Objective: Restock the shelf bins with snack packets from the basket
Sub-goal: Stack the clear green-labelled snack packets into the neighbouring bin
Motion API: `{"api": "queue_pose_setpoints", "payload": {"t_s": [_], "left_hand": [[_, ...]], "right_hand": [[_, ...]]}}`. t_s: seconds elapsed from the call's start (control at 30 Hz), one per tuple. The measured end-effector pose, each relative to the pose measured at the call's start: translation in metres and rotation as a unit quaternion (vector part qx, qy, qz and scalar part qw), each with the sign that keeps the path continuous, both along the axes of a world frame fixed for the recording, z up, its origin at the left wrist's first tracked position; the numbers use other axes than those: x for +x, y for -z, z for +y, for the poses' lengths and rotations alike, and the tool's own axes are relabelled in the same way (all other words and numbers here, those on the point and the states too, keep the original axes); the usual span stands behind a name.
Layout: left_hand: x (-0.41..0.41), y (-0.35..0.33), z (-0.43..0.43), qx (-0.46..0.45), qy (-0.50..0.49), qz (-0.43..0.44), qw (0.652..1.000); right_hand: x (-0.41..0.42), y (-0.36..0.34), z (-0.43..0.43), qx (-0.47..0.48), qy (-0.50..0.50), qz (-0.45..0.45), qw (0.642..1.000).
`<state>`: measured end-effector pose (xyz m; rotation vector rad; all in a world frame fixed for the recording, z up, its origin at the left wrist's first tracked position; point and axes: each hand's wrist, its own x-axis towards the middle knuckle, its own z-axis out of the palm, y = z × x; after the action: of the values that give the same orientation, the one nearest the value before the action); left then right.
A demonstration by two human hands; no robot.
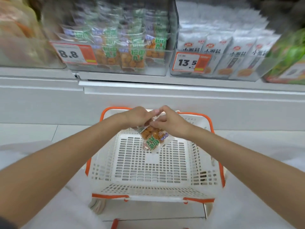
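One snack packet [153, 138] above the basket's [210, 120] far edge
Fingers of left hand [137, 116] and right hand [172, 125] pinch its top; slick film may slip before the shelf bin [115, 70].

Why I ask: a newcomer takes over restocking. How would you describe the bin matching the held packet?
On the white shelf above the basket stands a row of clear bins. Take the 8.8 bin, left of centre. Unlike the white packets in the 13.5 bin to its right, its packets show green lettering over orange balls, like the held packet.
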<state>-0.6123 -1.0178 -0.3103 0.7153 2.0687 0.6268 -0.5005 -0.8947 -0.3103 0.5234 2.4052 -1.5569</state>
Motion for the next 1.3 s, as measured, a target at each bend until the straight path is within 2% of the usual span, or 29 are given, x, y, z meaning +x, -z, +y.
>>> {"api": "queue_pose_setpoints", "payload": {"t_s": [0.1,0.17,0.37,0.5,0.67,0.73,0.83,0.9,0.97,1.07,1.13,1.23,1.3], "left_hand": [[-0.01,-0.007,0.001,0.048,-0.017,0.138,0.989],[-0.021,-0.012,-0.004,0.082,-0.049,0.225,0.97],[-0.038,-0.022,-0.01,0.191,-0.155,0.317,0.916],[-0.04,-0.021,-0.011,0.233,-0.214,0.289,0.903],[-0.04,-0.03,-0.013,0.266,-0.284,0.232,0.892],[-0.039,-0.038,-0.013,0.266,-0.283,0.153,0.909],[-0.035,-0.046,-0.013,0.226,-0.211,0.011,0.951],[-0.032,-0.043,-0.014,0.245,-0.189,0.018,0.951],[-0.028,-0.042,-0.015,0.277,-0.205,0.054,0.937],[-0.026,-0.044,-0.015,0.31,-0.223,0.057,0.923],[-0.026,-0.051,-0.015,0.302,-0.204,0.089,0.927],[-0.035,-0.066,-0.016,0.28,-0.177,0.206,0.921],[-0.045,-0.079,-0.016,0.306,-0.173,0.242,0.904]], "right_hand": [[-0.008,-0.002,-0.002,-0.042,0.077,0.033,0.996],[-0.015,-0.004,-0.001,-0.028,0.118,0.044,0.992],[-0.026,-0.017,0.004,-0.143,0.205,0.082,0.965],[-0.03,-0.029,0.006,-0.14,0.208,0.112,0.961],[-0.022,-0.037,0.004,-0.245,0.143,0.068,0.957],[-0.02,-0.039,0.003,-0.262,0.156,0.078,0.949],[-0.021,-0.042,0.004,-0.255,0.183,0.093,0.945],[-0.02,-0.044,0.005,-0.254,0.181,0.093,0.945],[-0.021,-0.045,0.005,-0.255,0.181,0.092,0.945],[-0.023,-0.048,0.003,-0.261,0.18,0.108,0.942],[-0.025,-0.053,0.001,-0.228,0.186,0.124,0.948],[-0.032,-0.072,0.01,-0.057,0.163,0.176,0.969],[-0.039,-0.095,0.022,0.067,0.131,0.238,0.96]]}}
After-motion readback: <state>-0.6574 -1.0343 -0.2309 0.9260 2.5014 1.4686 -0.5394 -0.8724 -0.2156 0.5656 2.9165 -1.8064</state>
